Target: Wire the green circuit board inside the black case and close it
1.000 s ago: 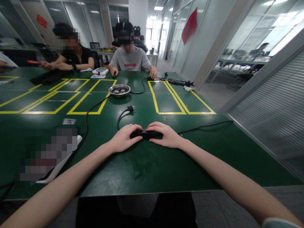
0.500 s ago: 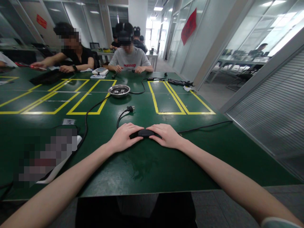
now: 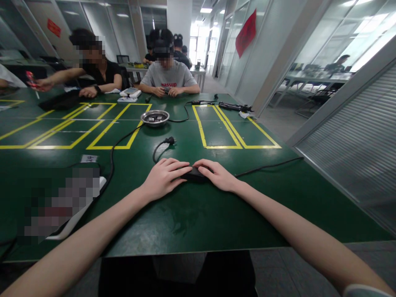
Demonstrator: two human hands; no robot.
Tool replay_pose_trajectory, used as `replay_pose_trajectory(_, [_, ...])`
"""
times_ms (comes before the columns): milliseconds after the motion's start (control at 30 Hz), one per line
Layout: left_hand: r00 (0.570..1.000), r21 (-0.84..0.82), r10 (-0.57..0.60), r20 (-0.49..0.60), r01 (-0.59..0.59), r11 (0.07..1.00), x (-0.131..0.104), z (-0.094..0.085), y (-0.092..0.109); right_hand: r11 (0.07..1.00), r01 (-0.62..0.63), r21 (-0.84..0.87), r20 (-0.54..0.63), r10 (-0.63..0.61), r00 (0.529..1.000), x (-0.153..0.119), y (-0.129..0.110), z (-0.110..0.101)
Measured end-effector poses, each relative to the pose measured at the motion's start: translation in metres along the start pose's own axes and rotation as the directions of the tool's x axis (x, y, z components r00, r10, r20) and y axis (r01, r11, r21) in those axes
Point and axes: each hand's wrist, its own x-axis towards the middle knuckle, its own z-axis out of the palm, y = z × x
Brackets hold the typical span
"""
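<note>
A black power adapter (image 3: pixel 195 175), a flat brick with cords, lies on the green table in front of me. My left hand (image 3: pixel 165 176) grips its left end, thumb on the near side and fingers over the far side. Around the right end, my right hand (image 3: pixel 219 175) is closed, its fingers bent over the top. The ends of the brick are hidden under my hands. Beyond my left hand a cord curves up to a black plug (image 3: pixel 170 140). Another black cord (image 3: pixel 269 166) runs from beside my right hand toward the table's right edge.
A metal bowl (image 3: pixel 155 118) with small metal parts stands farther back. Yellow tape (image 3: pixel 222 147) marks rectangles on the table (image 3: pixel 173 222). At left lie a blurred-out object with a white edge (image 3: pixel 74 216) and a number label (image 3: pixel 89 159). Two people sit across the table.
The adapter has shifted slightly right and turned a little. My fingers have changed position on it, the right ones now more bent. Across the table, a person's hand with a red tool has moved left.
</note>
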Motion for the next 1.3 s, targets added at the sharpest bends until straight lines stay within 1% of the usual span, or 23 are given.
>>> replay_pose_trajectory(133, [0.998, 0.049, 0.06, -0.029, -0.059, 0.997, 0.0, 0.0, 0.002, 0.978, -0.101, 0.184, 0.114, 0.081, 0.99, 0.0, 0.004, -0.005])
replay_pose_trajectory(200, [0.996, 0.037, 0.071, -0.047, -0.069, 0.997, 0.0, -0.001, 0.002, 0.968, -0.137, 0.211, 0.146, 0.107, 0.984, -0.001, 0.005, -0.005])
replay_pose_trajectory(233, [0.997, 0.023, 0.065, -0.05, -0.064, 0.998, 0.0, -0.001, 0.003, 0.969, -0.139, 0.202, 0.138, 0.112, 0.984, -0.002, 0.005, -0.005])
replay_pose_trajectory(300, [0.999, -0.017, 0.022, -0.042, -0.022, 1.0, 0.0, -0.001, 0.003, 0.983, -0.099, 0.154, 0.079, 0.088, 0.993, -0.002, 0.003, -0.004])
replay_pose_trajectory(400, [0.997, -0.073, -0.075, 0.007, 0.076, 0.994, 0.0, -0.001, 0.003, 0.998, 0.053, 0.028, -0.021, -0.053, 0.998, -0.002, -0.002, -0.001])
replay_pose_trajectory(500, [0.989, -0.099, -0.139, 0.055, 0.144, 0.985, 0.001, -0.001, 0.005, 0.972, 0.214, -0.099, -0.02, -0.217, 0.976, -0.001, -0.007, 0.001])
replay_pose_trajectory(600, [0.98, -0.119, -0.18, 0.089, 0.19, 0.975, 0.002, -0.001, 0.007, 0.937, 0.298, -0.182, 0.003, -0.303, 0.953, 0.0, -0.009, 0.002])
replay_pose_trajectory(700, [0.977, -0.14, -0.195, 0.09, 0.206, 0.968, 0.002, -0.002, 0.009, 0.921, 0.308, -0.24, 0.012, -0.315, 0.949, 0.0, -0.009, 0.001])
replay_pose_trajectory(800, [0.98, -0.135, -0.184, 0.074, 0.192, 0.972, 0.002, -0.003, 0.01, 0.913, 0.283, -0.293, 0.021, -0.29, 0.957, -0.001, -0.007, 0.0])
replay_pose_trajectory(900, [0.983, -0.112, -0.173, 0.061, 0.179, 0.977, 0.002, -0.003, 0.009, 0.903, 0.271, -0.332, 0.062, -0.266, 0.962, -0.001, -0.003, 0.0])
replay_pose_trajectory(967, [0.982, -0.108, -0.18, 0.053, 0.184, 0.977, 0.001, -0.001, 0.008, 0.891, 0.282, -0.355, 0.073, -0.274, 0.959, -0.001, -0.002, 0.001])
replay_pose_trajectory(1100, [0.976, -0.107, -0.214, 0.035, 0.217, 0.97, 0.001, 0.001, 0.007, 0.861, 0.307, -0.405, 0.051, -0.314, 0.948, 0.0, 0.0, 0.002])
replay_pose_trajectory(1200, [0.973, -0.087, -0.227, 0.051, 0.231, 0.969, 0.002, 0.0, 0.008, 0.863, 0.308, -0.4, 0.057, -0.312, 0.948, 0.0, 0.0, 0.001])
replay_pose_trajectory(1300, [0.973, -0.058, -0.214, 0.083, 0.219, 0.974, 0.003, -0.002, 0.01, 0.888, 0.309, -0.34, 0.083, -0.299, 0.951, 0.0, -0.001, 0.001])
